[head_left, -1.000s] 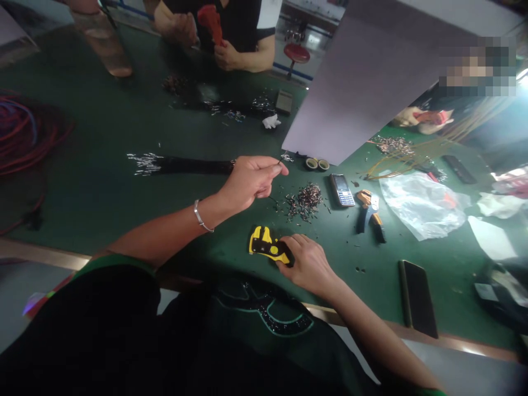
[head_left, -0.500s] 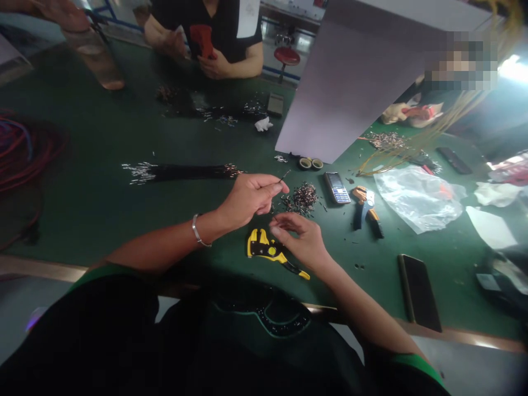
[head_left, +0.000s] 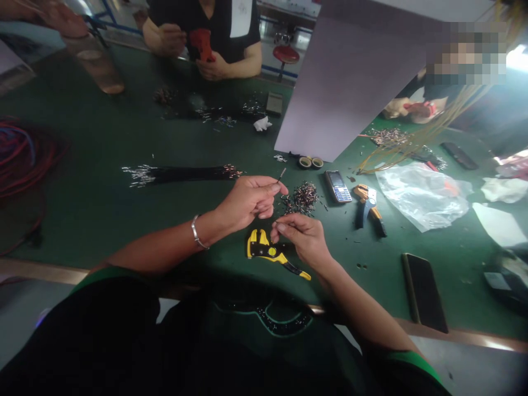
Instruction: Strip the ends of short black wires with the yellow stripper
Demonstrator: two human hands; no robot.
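Observation:
Between thumb and forefinger, my left hand [head_left: 253,199] pinches a thin black wire [head_left: 281,176] whose silvery tip points up and away. My right hand [head_left: 303,235] is closed in a pinch just nearer to me, its fingertips pressed together; whatever they hold is too small to make out. Beneath and between the hands lies a yellow and black wire stripper [head_left: 272,251]. A heap of small copper-coloured and black wire scraps [head_left: 304,198] is beyond my right hand. To the left of my left hand rests a bundle of black wires [head_left: 185,174] with bared, shiny ends.
A keypad phone [head_left: 338,187], orange-handled pliers [head_left: 368,209], a clear plastic bag [head_left: 424,198] and a smartphone [head_left: 424,291] lie to the right. A tall pale panel [head_left: 330,82] stands ahead. Across the table a co-worker holds a red tool [head_left: 202,44]. Red cable coils [head_left: 25,154] sit left.
My right hand's fingers have closed into a tighter pinch. The wire in my left hand has tilted slightly more upright. The co-worker's raised hand across the table has shifted.

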